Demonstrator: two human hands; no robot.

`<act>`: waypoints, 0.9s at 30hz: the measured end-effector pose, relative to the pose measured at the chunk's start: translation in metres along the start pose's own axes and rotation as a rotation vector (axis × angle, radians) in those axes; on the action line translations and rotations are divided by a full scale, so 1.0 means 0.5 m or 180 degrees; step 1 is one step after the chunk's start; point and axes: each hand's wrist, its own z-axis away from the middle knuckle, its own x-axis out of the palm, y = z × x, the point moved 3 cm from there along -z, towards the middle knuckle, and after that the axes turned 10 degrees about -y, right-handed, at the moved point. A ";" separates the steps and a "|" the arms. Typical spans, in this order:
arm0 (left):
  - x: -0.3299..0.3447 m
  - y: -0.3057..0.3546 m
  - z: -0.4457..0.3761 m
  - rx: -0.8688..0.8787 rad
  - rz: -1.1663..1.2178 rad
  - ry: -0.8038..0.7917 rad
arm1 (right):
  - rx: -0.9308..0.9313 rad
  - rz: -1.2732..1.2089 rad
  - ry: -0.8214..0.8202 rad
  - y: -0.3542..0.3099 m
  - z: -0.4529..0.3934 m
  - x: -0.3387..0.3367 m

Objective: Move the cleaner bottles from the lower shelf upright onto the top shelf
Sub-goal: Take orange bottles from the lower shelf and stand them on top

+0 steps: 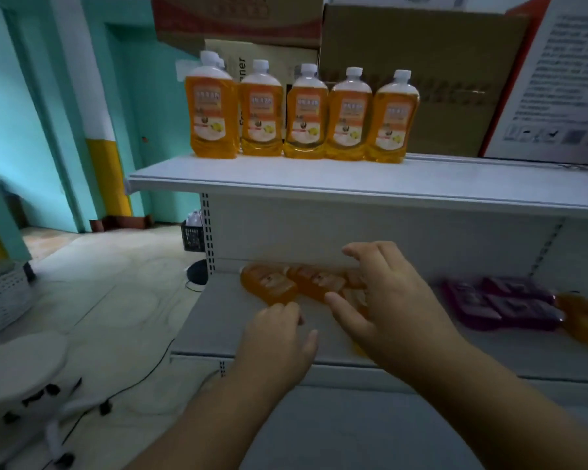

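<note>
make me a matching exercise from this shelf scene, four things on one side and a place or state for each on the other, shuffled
Things:
1. orange bottles in a row
2. purple bottles
3. right hand
4. white stool

Places or states:
A. lying flat, lower shelf, right side
B. on the floor, far left
C. upright on the top shelf
D. spread open over lying orange bottles

Pairs: 1-C, 2-A, 3-D, 4-B

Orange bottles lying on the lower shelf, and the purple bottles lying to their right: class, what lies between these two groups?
In the head view, only the right hand crosses between the orange bottles and purple bottles; behind it shows bare lower shelf.
</note>
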 end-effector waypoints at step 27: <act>0.178 -0.281 -0.329 -0.2473 0.4937 -0.0230 | 0.0957 0.0111 -0.0775 0.227 -0.209 0.290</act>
